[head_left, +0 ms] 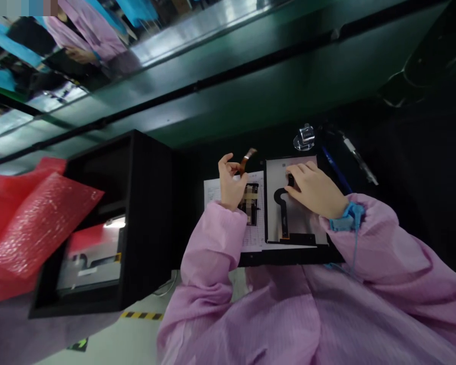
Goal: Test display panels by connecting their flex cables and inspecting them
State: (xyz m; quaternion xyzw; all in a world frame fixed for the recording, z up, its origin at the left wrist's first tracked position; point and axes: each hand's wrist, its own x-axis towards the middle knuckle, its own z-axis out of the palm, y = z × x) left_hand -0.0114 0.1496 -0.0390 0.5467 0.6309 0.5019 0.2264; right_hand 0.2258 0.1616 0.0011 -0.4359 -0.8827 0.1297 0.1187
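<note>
My left hand [232, 181] is closed, thumb and fingers pinching a curved brown ribbon-like strip [246, 161] with a lighter tip. Below it, a small black part with tan tape [251, 203] lies on printed paper sheets [255, 238]. A flat display panel [273, 170], grey side up with dark edges, rests to the right, partly over the paper. My right hand [315, 188] lies over the panel, its thumb and fingers closed around the upper end of the panel's black flex cable [283, 215]. A blue wrist strap [345, 217] circles my right wrist.
Left stands a black box [152, 203] holding another panel [99, 263], with red bubble wrap [49, 223] across it. Behind the panel sits a shiny metal counter [306, 136]; pens [359, 158] lie right of it. Beyond a metal rail, a co-worker's pink sleeve [102, 30] shows.
</note>
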